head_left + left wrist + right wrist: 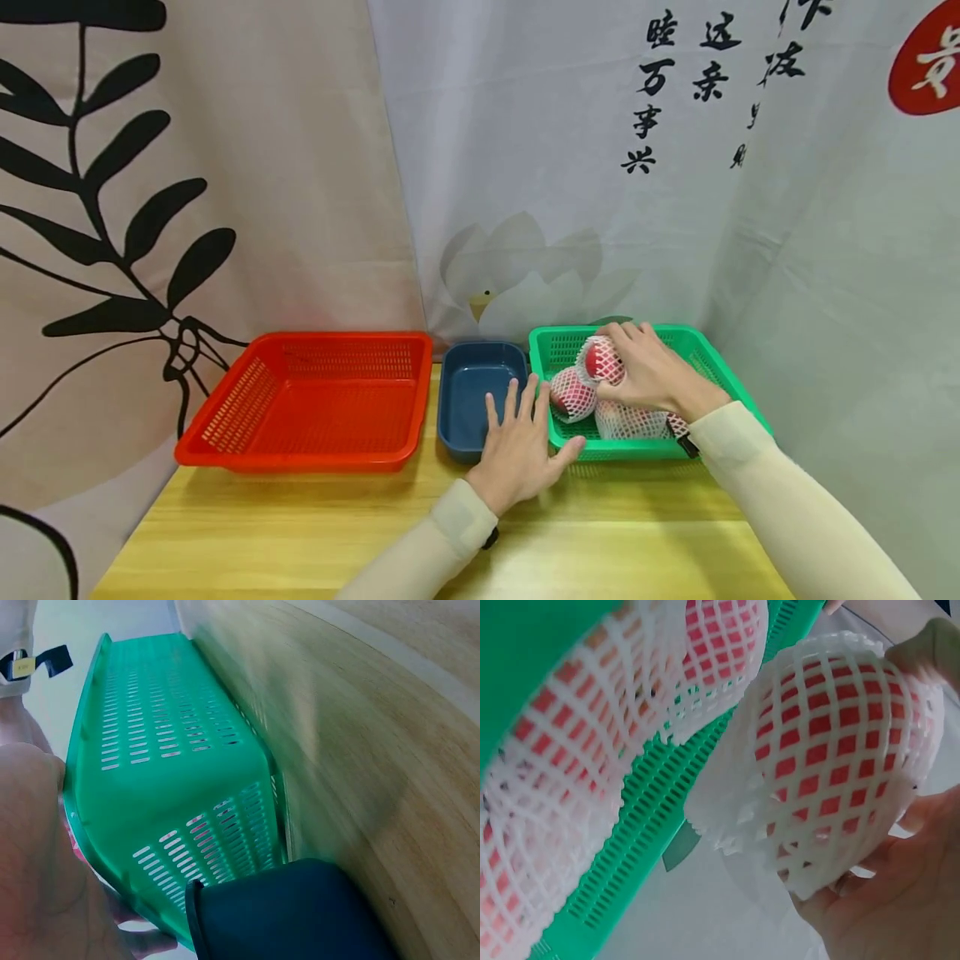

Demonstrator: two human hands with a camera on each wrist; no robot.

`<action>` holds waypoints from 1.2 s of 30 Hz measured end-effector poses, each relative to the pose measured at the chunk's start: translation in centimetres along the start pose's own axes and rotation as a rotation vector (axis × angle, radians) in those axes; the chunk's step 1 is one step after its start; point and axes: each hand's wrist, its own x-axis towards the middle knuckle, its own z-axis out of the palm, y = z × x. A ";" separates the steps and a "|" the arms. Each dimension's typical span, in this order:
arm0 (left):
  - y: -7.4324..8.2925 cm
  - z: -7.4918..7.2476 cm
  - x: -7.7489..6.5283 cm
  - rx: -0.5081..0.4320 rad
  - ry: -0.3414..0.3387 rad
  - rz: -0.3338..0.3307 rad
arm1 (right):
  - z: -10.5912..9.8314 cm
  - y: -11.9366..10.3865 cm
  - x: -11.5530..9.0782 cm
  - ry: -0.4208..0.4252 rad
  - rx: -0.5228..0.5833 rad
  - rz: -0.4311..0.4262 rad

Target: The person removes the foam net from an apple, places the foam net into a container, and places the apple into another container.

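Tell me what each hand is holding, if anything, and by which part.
The right hand grips a foam-netted red fruit by opposite sides, between thumb and fingers. The left hand, fingers spread, holds nothing.

"What's in that right hand [651,371]?"

"A round red fruit [603,361] in a white foam net sleeve [829,750] — gripped between thumb and fingers, above the others."

"Which others?"

"More red fruits [573,394] in white netting, lying in the green rectangular plastic basket [630,450] with the slotted walls. One sits by its left end; another is partly under the hand."

"And the left hand [517,454]?"

"Fingers straight and spread, by the basket's left end and over the edge of the small dark-blue rectangular tray [471,392] — whether it touches either, I can't tell. The tray stands upright, just beside the basket."
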 end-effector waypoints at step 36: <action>-5.4 -3.3 -5.0 0.005 0.072 0.073 | 2.4 -7.1 -2.4 0.005 0.136 -0.034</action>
